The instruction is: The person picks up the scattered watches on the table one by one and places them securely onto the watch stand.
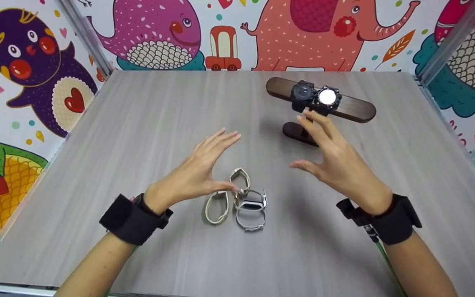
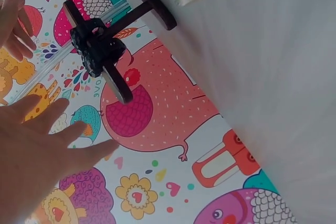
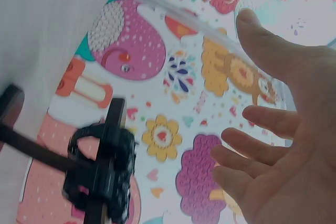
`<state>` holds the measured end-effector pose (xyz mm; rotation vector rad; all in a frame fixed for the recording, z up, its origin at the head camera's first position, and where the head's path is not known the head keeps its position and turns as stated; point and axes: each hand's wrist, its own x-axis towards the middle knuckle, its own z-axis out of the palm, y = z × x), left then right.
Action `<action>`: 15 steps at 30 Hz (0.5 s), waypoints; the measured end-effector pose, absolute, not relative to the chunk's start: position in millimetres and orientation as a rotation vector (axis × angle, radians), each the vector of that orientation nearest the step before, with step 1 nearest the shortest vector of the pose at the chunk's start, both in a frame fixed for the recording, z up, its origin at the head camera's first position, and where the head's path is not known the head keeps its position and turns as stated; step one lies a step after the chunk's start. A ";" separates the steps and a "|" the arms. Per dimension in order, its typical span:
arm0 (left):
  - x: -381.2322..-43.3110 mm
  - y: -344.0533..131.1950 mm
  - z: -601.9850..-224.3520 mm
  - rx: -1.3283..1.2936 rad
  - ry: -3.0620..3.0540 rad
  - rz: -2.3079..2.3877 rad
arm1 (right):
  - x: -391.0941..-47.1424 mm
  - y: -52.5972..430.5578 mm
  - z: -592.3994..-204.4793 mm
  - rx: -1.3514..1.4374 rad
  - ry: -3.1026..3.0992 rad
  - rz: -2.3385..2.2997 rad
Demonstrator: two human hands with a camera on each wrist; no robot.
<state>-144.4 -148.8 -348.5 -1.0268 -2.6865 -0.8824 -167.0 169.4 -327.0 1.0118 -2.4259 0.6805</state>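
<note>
My left hand (image 1: 194, 171) hovers over the table with fingers extended and nothing in its grasp. Below its thumb lies a small group of watches: a cream-strapped watch (image 1: 217, 208), another cream-strapped watch (image 1: 241, 177) behind it, and a white-strapped watch (image 1: 250, 204) beside a grey-banded one (image 1: 250, 226). My right hand (image 1: 340, 165) is also held in the air, fingers spread and holding nothing. Its fingertips overlap the lower side of a dark wooden T-shaped watch stand (image 1: 357, 109) in the head view. Two black watches, one with a dark face (image 1: 303, 90) and one with a bright face (image 1: 327, 97), sit around its bar.
The wood-grain table (image 1: 146, 123) is enclosed by panels printed with cartoon animals (image 1: 159, 33). Metal posts (image 1: 91, 37) stand at the back corners. Black straps (image 1: 136, 218) wrap both wrists, and a green cable (image 1: 388, 264) runs along the right forearm.
</note>
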 end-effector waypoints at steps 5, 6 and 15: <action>-128.5 -155.6 -351.6 -0.995 -2.734 -0.887 | -156.6 157.2 -330.3 1.102 -2.395 0.717; -125.6 -157.0 -352.6 -0.992 -2.740 -0.887 | -154.8 154.1 -331.7 1.115 -2.391 0.718; -109.9 -160.3 -373.1 -1.053 -2.748 -0.858 | -140.8 117.7 -350.8 1.262 -2.450 0.670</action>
